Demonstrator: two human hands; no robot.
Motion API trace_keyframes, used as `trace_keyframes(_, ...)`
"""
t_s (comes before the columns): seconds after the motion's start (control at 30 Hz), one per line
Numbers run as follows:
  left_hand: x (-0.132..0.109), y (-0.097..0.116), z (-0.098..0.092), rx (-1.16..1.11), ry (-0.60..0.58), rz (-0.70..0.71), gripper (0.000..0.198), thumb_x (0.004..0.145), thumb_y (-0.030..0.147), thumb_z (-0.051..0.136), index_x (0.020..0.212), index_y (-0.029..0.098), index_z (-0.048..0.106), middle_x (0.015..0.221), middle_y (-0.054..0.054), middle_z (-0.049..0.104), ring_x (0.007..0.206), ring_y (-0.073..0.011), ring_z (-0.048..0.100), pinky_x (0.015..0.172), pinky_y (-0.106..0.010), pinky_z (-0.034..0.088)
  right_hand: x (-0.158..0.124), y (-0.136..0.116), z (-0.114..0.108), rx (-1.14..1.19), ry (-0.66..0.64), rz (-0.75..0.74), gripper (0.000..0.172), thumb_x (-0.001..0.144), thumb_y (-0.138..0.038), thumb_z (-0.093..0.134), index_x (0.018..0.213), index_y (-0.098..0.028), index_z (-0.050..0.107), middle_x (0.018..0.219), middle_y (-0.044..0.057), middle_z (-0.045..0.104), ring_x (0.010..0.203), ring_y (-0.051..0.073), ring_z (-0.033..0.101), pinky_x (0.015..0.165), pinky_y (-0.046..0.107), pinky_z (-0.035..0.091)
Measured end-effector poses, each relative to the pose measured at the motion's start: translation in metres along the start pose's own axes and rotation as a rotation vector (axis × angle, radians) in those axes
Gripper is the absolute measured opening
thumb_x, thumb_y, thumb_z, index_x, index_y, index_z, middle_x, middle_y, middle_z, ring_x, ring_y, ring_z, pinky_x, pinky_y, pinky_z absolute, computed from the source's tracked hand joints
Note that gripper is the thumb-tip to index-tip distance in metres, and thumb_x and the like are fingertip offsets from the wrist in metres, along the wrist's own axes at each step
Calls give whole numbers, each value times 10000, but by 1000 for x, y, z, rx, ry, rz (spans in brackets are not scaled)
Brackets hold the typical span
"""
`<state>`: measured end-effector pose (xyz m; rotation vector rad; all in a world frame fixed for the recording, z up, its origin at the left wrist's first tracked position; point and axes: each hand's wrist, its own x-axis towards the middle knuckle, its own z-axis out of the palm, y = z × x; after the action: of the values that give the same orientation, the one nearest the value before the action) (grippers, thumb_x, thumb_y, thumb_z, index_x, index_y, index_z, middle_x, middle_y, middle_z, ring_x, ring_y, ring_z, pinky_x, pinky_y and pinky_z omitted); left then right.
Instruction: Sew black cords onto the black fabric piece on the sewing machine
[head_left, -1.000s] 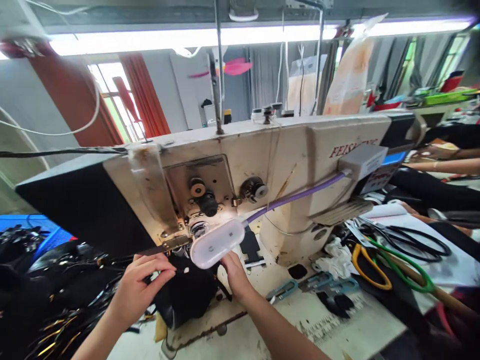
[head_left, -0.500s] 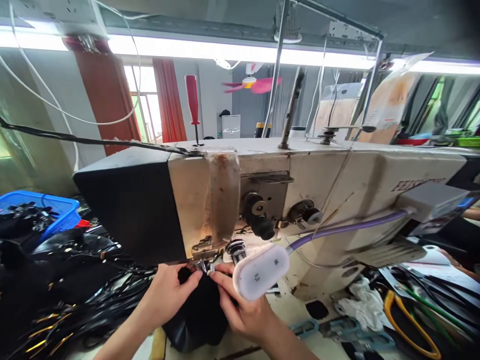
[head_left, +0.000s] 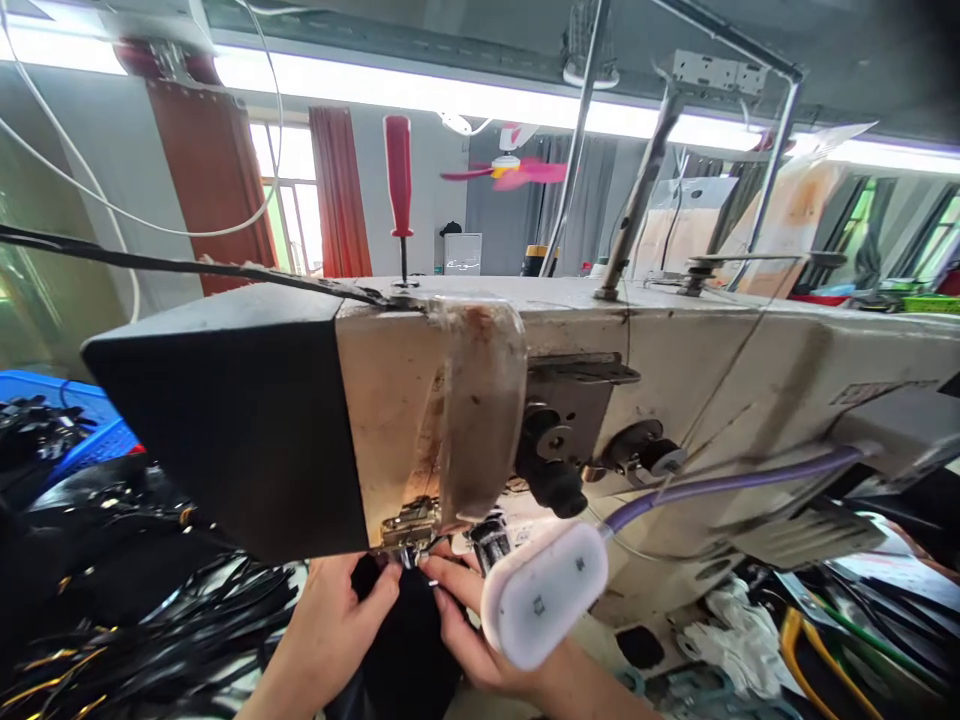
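Under the head of a cream sewing machine, both of my hands are at the presser foot. My left hand is closed on the left side of a piece of black fabric, thumb pointing toward the foot. On the other side, my right hand has its fingers bent and pressed on the same fabric close to the needle area. The fabric hangs down between the hands. A white oval lamp on a purple flexible neck covers part of my right hand.
A red-handled screwdriver stands upright on the machine. At left are a blue basket and heaps of black straps. Yellow-handled scissors and crumpled white material lie at right.
The view has come closer to the machine, which looks larger and its needle area lower. My hands stay at the presser foot on the black fabric, with little visible shift.
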<state>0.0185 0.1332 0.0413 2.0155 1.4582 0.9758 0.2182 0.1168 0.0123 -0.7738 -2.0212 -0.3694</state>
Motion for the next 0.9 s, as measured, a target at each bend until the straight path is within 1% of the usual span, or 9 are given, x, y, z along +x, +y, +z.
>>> trace_keyframes(0.17, 2, -2, 3, -29, 25, -11, 383, 834, 468, 455, 824, 177, 704, 815, -90, 729, 828, -289, 667, 905, -500, 472, -4, 11, 9, 0, 128, -150, 400, 900, -178, 437, 1255, -149, 618, 1079, 81, 733, 933, 204, 710, 868, 276, 581)
trace_keyframes(0.27, -1, -8, 9, -36, 110, -19, 371, 796, 503, 503, 777, 183, 689, 770, -91, 699, 801, -299, 651, 905, -519, 468, -6, 15, 14, 14, 123, -141, 368, 895, -190, 452, 1206, -196, 648, 1036, 39, 748, 852, 180, 722, 846, 245, 579)
trace_keyframes(0.37, -8, -17, 22, -132, 362, -92, 483, 713, 555, 614, 1014, 179, 635, 962, -113, 677, 998, -338, 612, 986, -536, 417, -8, 16, 17, 48, 111, -79, 329, 899, -231, 472, 1157, -254, 675, 1008, 20, 752, 783, 166, 721, 772, 223, 583)
trace_keyframes(0.43, -15, -21, 32, -326, 415, -200, 661, 696, 578, 656, 1213, 194, 509, 1100, -117, 645, 1096, -331, 586, 1009, -514, 411, -10, 17, 20, 66, 111, -42, 325, 909, -275, 470, 1158, -250, 678, 988, 28, 752, 780, 165, 715, 716, 208, 580)
trace_keyframes(0.5, -21, -20, 37, -553, 305, -279, 766, 694, 586, 678, 1304, 204, 417, 1194, -124, 625, 1152, -318, 576, 1007, -471, 430, -13, 18, 25, 70, 107, -11, 332, 916, -320, 465, 1153, -240, 684, 962, 36, 751, 780, 166, 705, 680, 205, 574)
trace_keyframes(0.57, -24, -16, 38, -672, 194, -317, 791, 673, 568, 712, 1308, 191, 427, 1209, -130, 639, 1159, -322, 581, 1011, -450, 435, -16, 19, 31, 54, 120, 13, 347, 917, -340, 457, 1159, -232, 681, 957, 50, 745, 772, 174, 697, 667, 226, 573)
trace_keyframes(0.73, -16, -8, 25, -661, 152, -332, 740, 633, 501, 765, 1248, 169, 521, 1195, -124, 669, 1158, -339, 593, 1000, -444, 453, -26, 13, 35, -18, 200, 52, 316, 879, -267, 488, 1120, -208, 684, 884, 80, 728, 730, 215, 687, 723, 325, 570)
trace_keyframes(0.83, -10, -12, 18, -676, 101, -330, 686, 602, 501, 782, 1170, 163, 597, 1153, -124, 694, 1183, -358, 578, 1008, -447, 452, -30, 3, 21, -80, 200, 72, 242, 831, -174, 525, 994, -212, 700, 803, 79, 708, 764, 242, 674, 759, 387, 559)
trace_keyframes(0.9, -8, -14, 15, -700, 68, -341, 686, 591, 495, 793, 1162, 163, 610, 1149, -130, 697, 1203, -369, 563, 1017, -463, 444, -29, -7, 9, -131, 126, 140, 235, 813, -170, 565, 1008, -206, 691, 880, 101, 704, 795, 256, 664, 757, 419, 557)
